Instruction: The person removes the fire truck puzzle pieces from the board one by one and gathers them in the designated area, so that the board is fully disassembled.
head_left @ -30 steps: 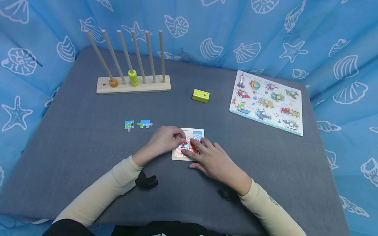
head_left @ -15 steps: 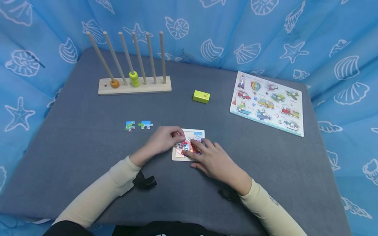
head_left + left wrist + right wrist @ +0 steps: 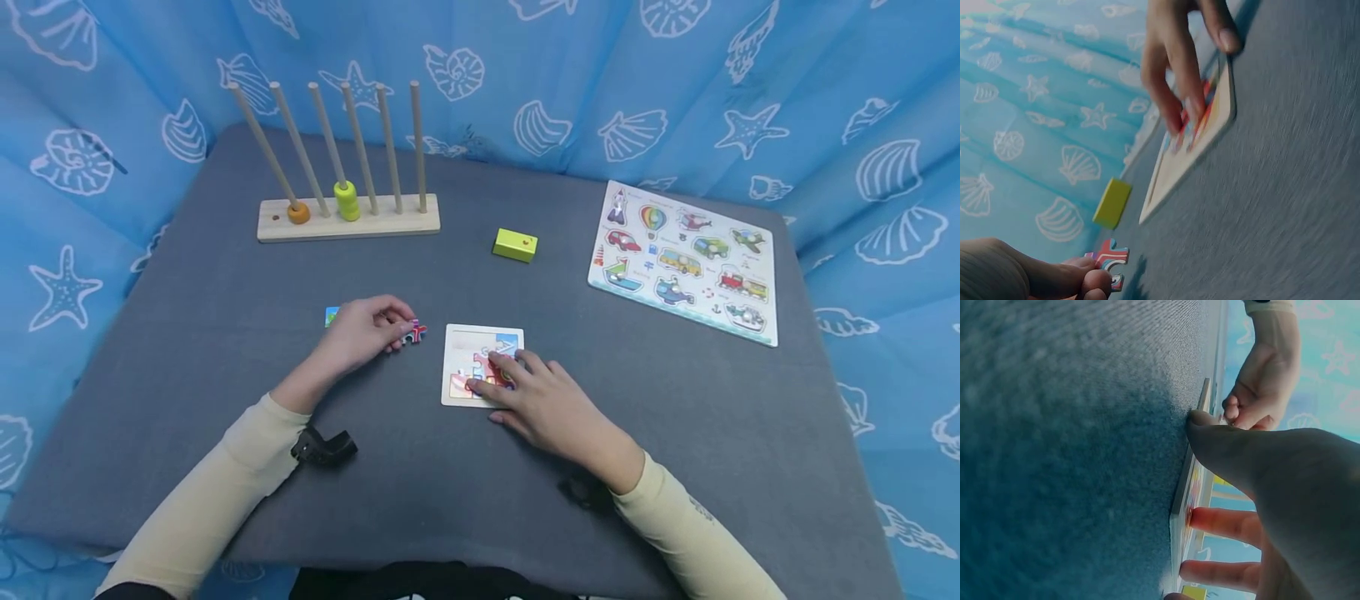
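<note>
My left hand [image 3: 358, 335] pinches a red and blue jigsaw piece [image 3: 415, 332] between thumb and fingers, left of a small jigsaw board [image 3: 459, 343]. In the left wrist view the jigsaw piece [image 3: 1112, 256] sticks out past the fingertips, just above the table. The fingers of my right hand [image 3: 553, 414] are spread over the board and rest on the pieces set in it, which they partly cover. The board's left and upper left part shows a bare base. A blue and green loose piece [image 3: 331, 315] peeks out behind my left hand; the other loose piece is hidden there.
A wooden rack [image 3: 348, 225] with upright pegs, an orange bead and green beads stands at the back left. A yellow-green block [image 3: 515, 245] lies behind the board. To the right is a vehicle picture board [image 3: 682, 262]. A shell-patterned curtain [image 3: 540, 75] surrounds the table.
My left hand has lifted a jigsaw piece off the board and moved left with it, now covering one loose piece. My right hand stays on the board.
</note>
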Demonstrator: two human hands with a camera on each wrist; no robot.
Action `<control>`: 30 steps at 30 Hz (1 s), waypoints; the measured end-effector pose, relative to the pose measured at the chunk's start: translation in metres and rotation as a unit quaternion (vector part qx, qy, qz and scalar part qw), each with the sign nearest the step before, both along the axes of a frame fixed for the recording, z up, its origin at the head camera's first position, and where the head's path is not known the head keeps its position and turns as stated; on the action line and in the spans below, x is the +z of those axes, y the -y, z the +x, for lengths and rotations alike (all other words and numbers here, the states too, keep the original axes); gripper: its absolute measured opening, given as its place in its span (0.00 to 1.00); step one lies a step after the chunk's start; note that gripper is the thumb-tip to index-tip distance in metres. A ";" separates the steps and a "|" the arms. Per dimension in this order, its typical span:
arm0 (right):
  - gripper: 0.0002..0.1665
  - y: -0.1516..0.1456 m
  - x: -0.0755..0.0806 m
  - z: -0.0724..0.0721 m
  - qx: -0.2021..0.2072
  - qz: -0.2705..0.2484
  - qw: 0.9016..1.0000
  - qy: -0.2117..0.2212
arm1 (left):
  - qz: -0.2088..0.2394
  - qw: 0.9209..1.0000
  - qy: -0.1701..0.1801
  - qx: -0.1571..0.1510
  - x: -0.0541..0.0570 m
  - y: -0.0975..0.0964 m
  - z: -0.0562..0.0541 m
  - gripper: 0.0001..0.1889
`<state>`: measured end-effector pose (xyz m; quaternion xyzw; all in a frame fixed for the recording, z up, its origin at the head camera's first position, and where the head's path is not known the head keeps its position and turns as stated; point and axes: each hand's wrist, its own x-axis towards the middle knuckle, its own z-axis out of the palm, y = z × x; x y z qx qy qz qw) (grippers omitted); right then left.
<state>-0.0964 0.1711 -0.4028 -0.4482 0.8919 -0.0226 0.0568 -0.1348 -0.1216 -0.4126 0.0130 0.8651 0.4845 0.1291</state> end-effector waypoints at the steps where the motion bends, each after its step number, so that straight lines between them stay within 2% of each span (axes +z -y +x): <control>1: 0.29 0.000 0.000 0.000 0.000 -0.001 1.000 0.001 | -0.010 1.000 -0.009 -0.001 0.000 0.001 -0.003 0.06; 4: 0.29 0.001 -0.002 -0.001 0.005 -0.006 1.000 0.002 | -0.039 0.999 -0.016 -0.003 0.001 0.006 -0.007 0.06; 7: 0.29 0.002 -0.003 -0.001 0.007 -0.010 1.000 0.003 | -0.060 0.998 -0.009 -0.005 0.006 0.014 -0.005 0.07; 12: 0.28 0.000 -0.003 -0.002 0.003 -0.019 1.000 0.004 | -0.103 0.995 -0.001 -0.003 0.012 0.042 0.010 0.08; 16: 0.27 -0.002 -0.002 -0.003 0.001 -0.026 1.000 0.000 | -0.116 0.993 0.024 0.000 0.009 0.068 0.025 0.09; 20: 0.27 -0.003 -0.001 -0.003 -0.001 -0.029 1.000 0.000 | -0.119 0.992 0.038 0.000 0.006 0.084 0.035 0.09; 24: 0.27 -0.004 -0.001 -0.003 0.001 -0.031 1.000 0.002 | -0.138 0.990 0.003 -0.004 0.003 0.089 0.039 0.09; 27: 0.26 -0.003 -0.002 -0.002 0.004 -0.039 0.999 0.003 | -0.153 0.987 -0.036 -0.012 0.001 0.090 0.042 0.12; 30: 0.26 -0.002 -0.003 -0.003 0.006 -0.046 0.999 0.003 | -0.169 0.984 -0.057 -0.019 0.001 0.091 0.047 0.16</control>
